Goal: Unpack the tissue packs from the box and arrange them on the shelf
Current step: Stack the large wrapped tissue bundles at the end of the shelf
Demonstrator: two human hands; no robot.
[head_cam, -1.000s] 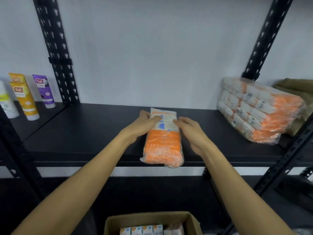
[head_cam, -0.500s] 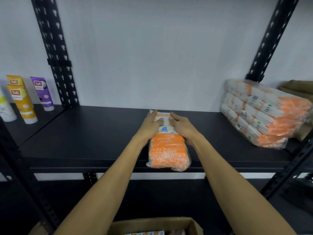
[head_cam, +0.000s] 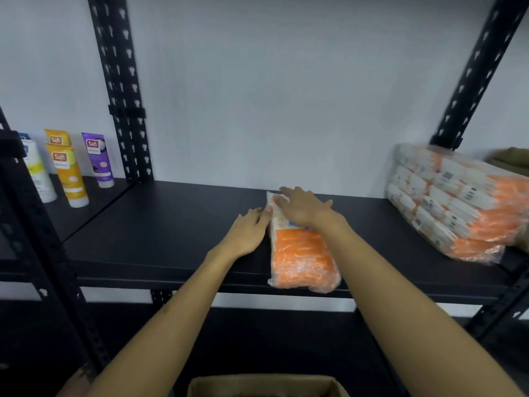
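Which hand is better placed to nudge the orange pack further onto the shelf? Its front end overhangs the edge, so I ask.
The right hand: it lies flat on the orange tissue pack. The left hand rests on the shelf beside it.

Two tissue packs (head_cam: 303, 253), four tubes (head_cam: 70, 179), one box (head_cam: 266, 386)

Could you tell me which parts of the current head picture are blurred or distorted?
Head view: the right hand is smeared by motion over the orange plastic-wrapped tissue pack; the left hand is slightly soft; the black perforated shelf uprights lean from wide-angle distortion; the tube labels at left stay readable.
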